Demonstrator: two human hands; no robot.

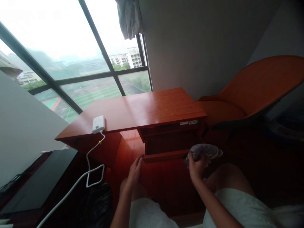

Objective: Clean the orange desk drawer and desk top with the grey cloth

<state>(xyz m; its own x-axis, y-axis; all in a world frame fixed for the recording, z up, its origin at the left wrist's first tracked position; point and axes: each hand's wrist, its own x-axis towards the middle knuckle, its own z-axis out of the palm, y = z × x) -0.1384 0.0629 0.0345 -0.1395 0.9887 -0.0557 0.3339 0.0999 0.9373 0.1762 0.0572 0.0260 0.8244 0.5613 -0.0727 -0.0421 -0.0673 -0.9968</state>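
A wooden drawer (166,156) stands pulled out below the reddish-brown desk (147,107). My left hand (136,169) is at the front left corner of the drawer, its fingers closed on the edge there. In my right hand (196,166) is a bunched grey cloth (207,150) with a pale pattern, beside the drawer's right front corner. Part of this cloth hangs below my fingers. Inside the drawer it is dark, and I see no contents.
A white power bank (98,124) sits on the desk's front left edge, its white cable (78,182) trailing down to the lower left. To the right is an orange chair (256,90). A dark bag (97,202) lies low at left. Behind the desk are windows (78,57).
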